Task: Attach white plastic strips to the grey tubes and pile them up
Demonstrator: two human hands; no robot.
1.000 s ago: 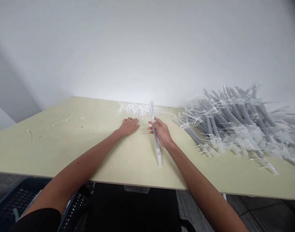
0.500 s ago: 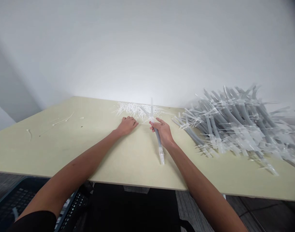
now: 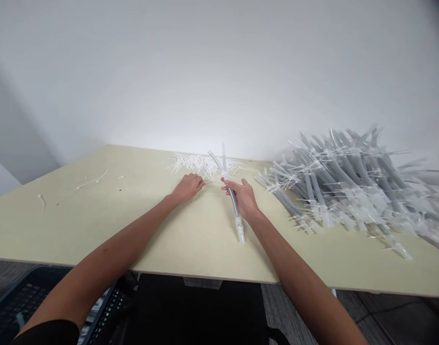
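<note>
My right hand [image 3: 242, 195] is closed around a grey tube [image 3: 235, 205]. Two thin clear tubes branch in a V from its far end, and a clear sleeve [image 3: 240, 231] forms the near end. To the left, my left hand [image 3: 187, 187] is low over the table, its fingers pinched on a thin white cable tie that shows only in part. Just beyond that hand lies a loose heap of white cable ties [image 3: 196, 164].
On the right a large pile of similar tube assemblies [image 3: 334, 177] leans toward the wall. A few stray ties [image 3: 93, 182] lie on the left of the table [image 3: 97, 225]. A dark plastic basket [image 3: 36, 287] stands below the front edge at left.
My right fingers have shifted slightly on the grey tube, and the branched end has tilted a little left. My left hand stays near the heap, with a cable tie now showing at its fingers.
</note>
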